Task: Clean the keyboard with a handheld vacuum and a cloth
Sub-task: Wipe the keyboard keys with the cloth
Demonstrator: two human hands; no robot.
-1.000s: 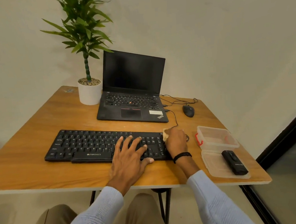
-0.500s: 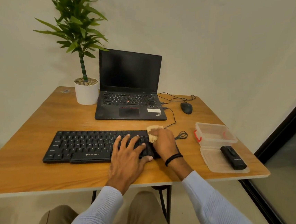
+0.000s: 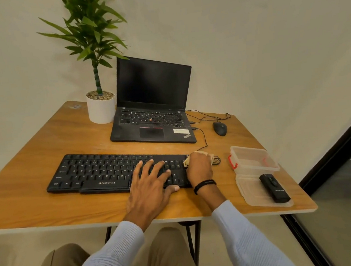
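A black keyboard (image 3: 101,172) lies across the wooden table (image 3: 49,211) in front of me. My left hand (image 3: 149,186) rests flat on its right half, fingers spread over the keys. My right hand (image 3: 199,169) grips a small beige cloth (image 3: 187,160) at the keyboard's right end; most of the cloth is hidden under the hand. The black handheld vacuum (image 3: 274,187) lies on a clear plastic lid (image 3: 251,192) near the table's right front corner.
An open black laptop (image 3: 152,105) stands behind the keyboard, a white potted plant (image 3: 101,109) to its left. A wired mouse (image 3: 219,128) and its cable lie at the back right. A clear plastic box (image 3: 252,159) sits right of my right hand.
My right hand with the cloth swept left over the keys, then back to the keyboard's right end. My left hand stayed pressed on the keys.
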